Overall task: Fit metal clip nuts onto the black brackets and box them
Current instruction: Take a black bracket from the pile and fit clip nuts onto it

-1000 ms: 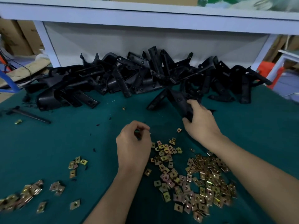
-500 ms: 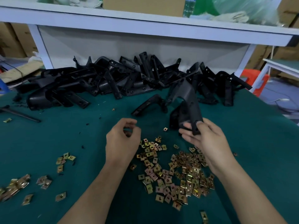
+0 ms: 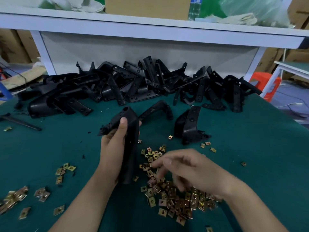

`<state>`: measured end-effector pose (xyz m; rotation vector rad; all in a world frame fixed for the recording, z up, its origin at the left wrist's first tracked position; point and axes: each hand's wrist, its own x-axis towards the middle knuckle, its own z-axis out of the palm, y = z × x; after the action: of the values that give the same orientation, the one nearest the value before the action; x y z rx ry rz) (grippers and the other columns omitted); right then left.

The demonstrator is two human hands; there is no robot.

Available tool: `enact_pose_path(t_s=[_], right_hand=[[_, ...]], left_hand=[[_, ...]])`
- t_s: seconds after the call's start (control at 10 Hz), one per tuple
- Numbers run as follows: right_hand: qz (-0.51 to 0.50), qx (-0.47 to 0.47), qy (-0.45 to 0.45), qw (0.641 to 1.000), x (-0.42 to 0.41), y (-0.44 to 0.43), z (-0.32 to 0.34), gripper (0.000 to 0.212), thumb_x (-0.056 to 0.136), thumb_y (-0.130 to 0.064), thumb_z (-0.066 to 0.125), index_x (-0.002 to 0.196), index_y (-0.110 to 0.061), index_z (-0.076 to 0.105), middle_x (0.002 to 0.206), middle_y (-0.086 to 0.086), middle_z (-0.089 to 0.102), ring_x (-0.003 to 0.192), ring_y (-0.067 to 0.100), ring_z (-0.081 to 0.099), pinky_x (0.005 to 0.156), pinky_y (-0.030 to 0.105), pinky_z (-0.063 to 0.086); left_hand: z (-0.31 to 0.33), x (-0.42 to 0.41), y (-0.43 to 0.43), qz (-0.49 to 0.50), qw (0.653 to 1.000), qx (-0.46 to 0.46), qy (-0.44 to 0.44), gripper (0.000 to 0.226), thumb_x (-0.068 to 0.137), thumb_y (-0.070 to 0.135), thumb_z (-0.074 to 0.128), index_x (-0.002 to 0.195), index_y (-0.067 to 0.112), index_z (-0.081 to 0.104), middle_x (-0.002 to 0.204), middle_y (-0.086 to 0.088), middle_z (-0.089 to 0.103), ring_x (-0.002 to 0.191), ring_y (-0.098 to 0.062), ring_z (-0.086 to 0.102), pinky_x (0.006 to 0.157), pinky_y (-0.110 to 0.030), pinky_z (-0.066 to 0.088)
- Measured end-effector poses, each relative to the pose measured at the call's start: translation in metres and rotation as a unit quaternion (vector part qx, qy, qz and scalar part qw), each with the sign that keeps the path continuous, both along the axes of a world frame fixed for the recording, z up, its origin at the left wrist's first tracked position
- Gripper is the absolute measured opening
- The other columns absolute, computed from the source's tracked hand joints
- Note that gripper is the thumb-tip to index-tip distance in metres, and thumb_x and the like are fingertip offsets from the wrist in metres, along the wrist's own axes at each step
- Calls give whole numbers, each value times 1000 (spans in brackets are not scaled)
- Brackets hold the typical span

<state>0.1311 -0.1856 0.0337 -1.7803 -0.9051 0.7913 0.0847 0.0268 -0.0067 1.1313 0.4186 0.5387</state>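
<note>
1. Early going: a big bracket pile (image 3: 133, 84) fills the upper frame, clip nuts (image 3: 175, 198) lie loose at lower centre, and no box shows (nothing visibly finished).
2. Left hand (image 3: 113, 151) grips one bracket (image 3: 130, 131) at centre, thumb pressed on it.
3. Right hand (image 3: 192, 169) hovers over the nuts, just right of that bracket, fingers loosely spread; blur may hide a pinch.

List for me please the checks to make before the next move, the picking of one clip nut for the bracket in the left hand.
1. Bracket held firmly by the left hand: ok.
2. Clip nuts within reach, piled under the right hand: ok.
3. Right hand free of any nut: cannot tell, its fingers are blurred.
4. Nut already seated on the held bracket: cannot tell.
5. Box ready for finished brackets: cannot tell; only a cardboard box on the shelf shows.
</note>
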Motion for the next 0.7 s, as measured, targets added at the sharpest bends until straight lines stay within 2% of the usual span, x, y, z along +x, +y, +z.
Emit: enact_pose_path(t_s=[0.1, 0.2, 0.3, 0.4, 0.5, 0.6, 0.7], right_hand=[[-76, -93, -215, 969, 17, -19, -2, 37, 78, -69, 67, 109, -50, 68, 112, -28, 62, 98, -5, 57, 82, 21, 49], [-8, -208, -225, 952, 23, -35, -5, 60, 62, -72, 80, 117, -58, 60, 118, -40, 39, 119, -17, 32, 95, 13, 33], [-19, -193, -235, 952, 24, -32, -7, 42, 69, -59, 84, 107, -53, 67, 110, -34, 47, 105, -13, 45, 80, 9, 37], [-31, -176, -259, 949, 23, -28, -7, 26, 77, -49, 83, 101, -49, 71, 102, -31, 55, 91, -6, 52, 72, 10, 39], [-44, -151, -239, 958, 21, -29, -5, 15, 87, -34, 78, 97, -45, 75, 95, -29, 64, 86, -2, 59, 71, 14, 46], [-56, -134, -223, 964, 18, -29, -4, 17, 95, -25, 69, 97, -40, 76, 91, -27, 71, 89, -3, 64, 74, 13, 49], [-92, -80, -204, 971, 18, -28, -2, 17, 97, -20, 67, 103, -33, 76, 92, -20, 73, 91, 1, 66, 79, 16, 52]], left_hand=[[4, 2, 10, -89, 986, -134, -36, 38, 91, 42, 64, 105, 11, 80, 118, -14, 74, 106, -23, 73, 81, -30, 59], [3, 4, 11, -154, 961, -220, -66, 46, 97, 33, 57, 128, -2, 58, 125, -21, 69, 107, -26, 72, 83, -31, 59], [8, -1, 9, -167, 974, -151, 1, 59, 99, 46, 50, 136, 0, 53, 135, -19, 63, 115, -30, 68, 92, -36, 57], [15, -10, 13, -110, 764, -600, -209, 66, 108, 25, 28, 154, -8, -7, 154, -37, 8, 110, -62, 37, 108, -80, 16], [10, -7, 8, -25, 969, -247, -7, 66, 106, 41, 45, 158, 6, 22, 142, -21, 50, 109, -45, 55, 110, -57, 42], [5, 2, 7, -224, 974, -20, -33, 24, 100, 37, 55, 95, 23, 74, 90, 0, 74, 91, -18, 71, 75, -27, 59], [6, -2, 5, -291, 954, -37, -67, 15, 99, 32, 64, 95, 20, 71, 92, -2, 66, 82, -15, 64, 76, -22, 56]])
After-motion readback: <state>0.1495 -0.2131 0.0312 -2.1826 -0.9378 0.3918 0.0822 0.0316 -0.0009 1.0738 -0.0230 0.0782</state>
